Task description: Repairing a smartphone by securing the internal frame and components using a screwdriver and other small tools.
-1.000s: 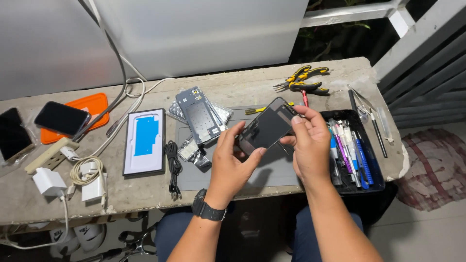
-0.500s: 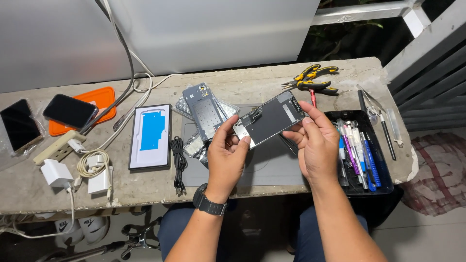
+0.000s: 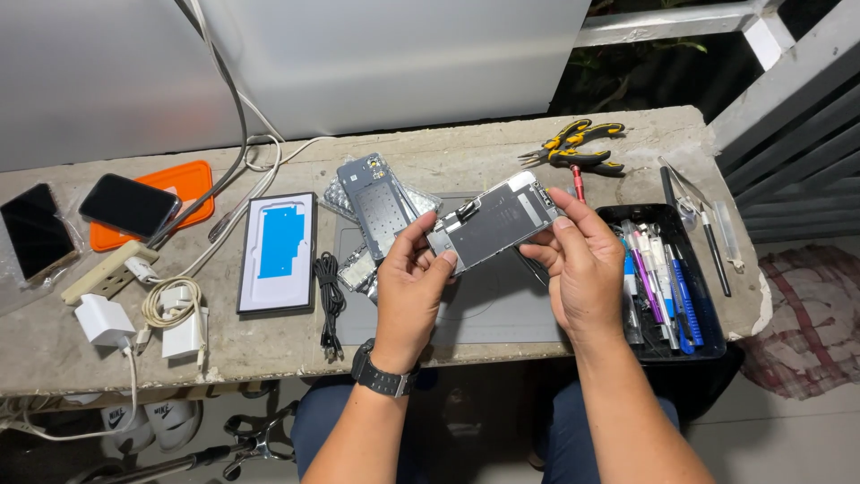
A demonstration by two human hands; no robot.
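Your left hand (image 3: 414,273) and right hand (image 3: 582,264) each pinch an end of the phone screen panel (image 3: 494,221), fingers closed on it, above the grey mat (image 3: 502,309)

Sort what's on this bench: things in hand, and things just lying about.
In hand:
phone screen panel, held by left hand and right hand

Lying about:
pliers
tool tray
orange mat
chargers

Bright overhead light, sharp focus, dark background, soft shadows
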